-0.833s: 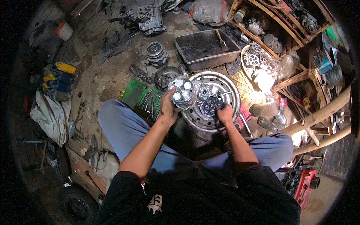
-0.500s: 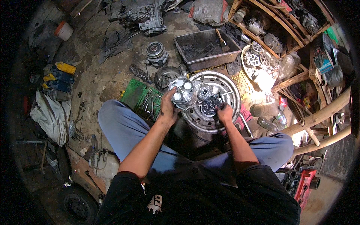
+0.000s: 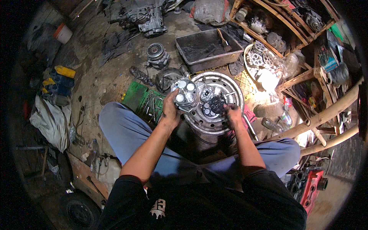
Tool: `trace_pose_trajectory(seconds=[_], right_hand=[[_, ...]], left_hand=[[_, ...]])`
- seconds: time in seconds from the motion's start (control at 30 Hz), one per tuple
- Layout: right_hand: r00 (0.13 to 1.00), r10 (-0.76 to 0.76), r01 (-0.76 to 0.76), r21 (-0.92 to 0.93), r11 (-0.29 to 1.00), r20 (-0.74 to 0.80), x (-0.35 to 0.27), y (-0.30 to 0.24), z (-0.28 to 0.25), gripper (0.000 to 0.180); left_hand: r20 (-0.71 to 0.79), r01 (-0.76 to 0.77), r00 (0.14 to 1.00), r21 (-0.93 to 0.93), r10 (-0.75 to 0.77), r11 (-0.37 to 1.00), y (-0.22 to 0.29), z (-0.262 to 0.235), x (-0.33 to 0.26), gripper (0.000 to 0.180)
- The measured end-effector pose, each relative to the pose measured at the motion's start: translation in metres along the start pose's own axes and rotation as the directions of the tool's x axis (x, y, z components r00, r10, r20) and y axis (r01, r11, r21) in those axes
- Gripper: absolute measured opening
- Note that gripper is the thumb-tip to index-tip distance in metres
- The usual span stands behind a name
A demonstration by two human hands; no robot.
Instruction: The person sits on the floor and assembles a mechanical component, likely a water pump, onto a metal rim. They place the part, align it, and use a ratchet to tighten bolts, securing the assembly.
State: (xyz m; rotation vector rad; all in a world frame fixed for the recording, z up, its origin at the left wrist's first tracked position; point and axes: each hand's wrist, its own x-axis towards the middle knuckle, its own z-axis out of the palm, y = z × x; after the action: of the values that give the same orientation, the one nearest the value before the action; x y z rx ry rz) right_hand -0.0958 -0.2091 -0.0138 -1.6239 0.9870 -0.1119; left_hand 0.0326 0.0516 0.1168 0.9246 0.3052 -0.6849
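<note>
My left hand [image 3: 171, 106] is wrapped round a silver cylinder block [image 3: 186, 92], which looks like part of a compressor. Its upper face shows several round, pale piston ends. On the right, my right hand [image 3: 233, 114] pinches the edge of a thin black disc with cutouts [image 3: 218, 104], perhaps a gasket. The disc is tilted above a round metal plate with holes [image 3: 208, 110] and partly covers it. The plate lies on an upturned steel wheel rim [image 3: 237, 92], beside another shiny metal part [image 3: 207, 93].
Past the rim stand a black tub [image 3: 207, 50] with a brush [image 3: 224, 40] and a pulley-topped compressor [image 3: 156, 55]. A green socket set [image 3: 138, 97] lies left of the rim. At right are a basin of metal parts [image 3: 258, 61], bottles [image 3: 273, 124] and a wooden rack [image 3: 299, 82].
The black disc has shifted up and back off the holed plate, uncovering more of the plate. My left hand still holds the cylinder block in nearly the same place. The view has shifted slightly.
</note>
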Motion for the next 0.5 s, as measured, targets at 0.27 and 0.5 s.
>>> trace_pose_trajectory(seconds=[0.27, 0.5], right_hand=[[0.967, -0.009, 0.096, 0.331, 0.939, -0.256, 0.048, 0.039, -0.052, 0.022], [0.987, 0.080, -0.037, 0.288, 0.957, -0.140, 0.046, 0.044, -0.033, 0.025]], left_hand=[[0.020, -0.006, 1.000, -0.062, 0.008, 0.998, -0.009, 0.001, 0.008, 0.040], [-0.048, -0.016, 0.999, 0.051, 0.019, 0.999, -0.006, 0.006, 0.003, 0.047]])
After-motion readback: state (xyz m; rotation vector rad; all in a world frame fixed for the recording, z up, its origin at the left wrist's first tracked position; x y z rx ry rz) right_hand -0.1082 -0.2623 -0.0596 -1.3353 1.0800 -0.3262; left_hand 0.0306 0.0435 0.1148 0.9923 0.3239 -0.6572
